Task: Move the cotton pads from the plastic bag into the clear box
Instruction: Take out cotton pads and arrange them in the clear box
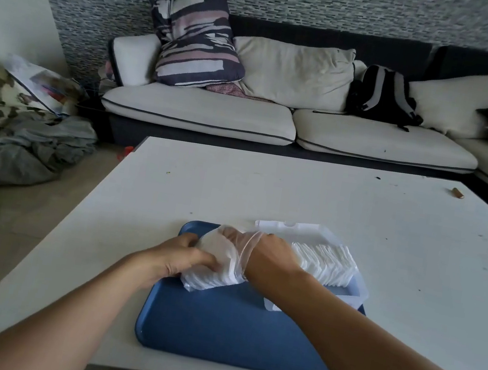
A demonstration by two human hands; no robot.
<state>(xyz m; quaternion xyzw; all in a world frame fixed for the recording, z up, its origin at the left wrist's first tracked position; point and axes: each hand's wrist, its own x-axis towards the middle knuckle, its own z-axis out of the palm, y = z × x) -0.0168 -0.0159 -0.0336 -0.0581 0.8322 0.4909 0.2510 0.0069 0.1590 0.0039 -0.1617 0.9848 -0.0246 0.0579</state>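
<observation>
Plastic film, thin and slack, is the weak point; my right hand (270,253) has its fingers pushed inside the plastic bag (218,260), and whether they are curled round pads in there I cannot tell, since the film and the pads hide them; my left hand (184,258) grips the bag's near end from outside, fingers curled on it. Bag lies on the blue tray (229,335), its mouth just beside the clear box (344,290).

Risks, as I judge them: film may drag out with the hand and spill loose pads onto the tray; a lax left grip would let the whole bag slide; the soft stack may fan apart on the way to the box; the box looks light and may skid if knocked.

Cotton pads (216,255) in the bag: white, round, flat, packed face to face, edges showing through the film. Box already holds a dense row of white pads (326,262) standing on edge; its lid (290,228) is tipped open behind.
</observation>
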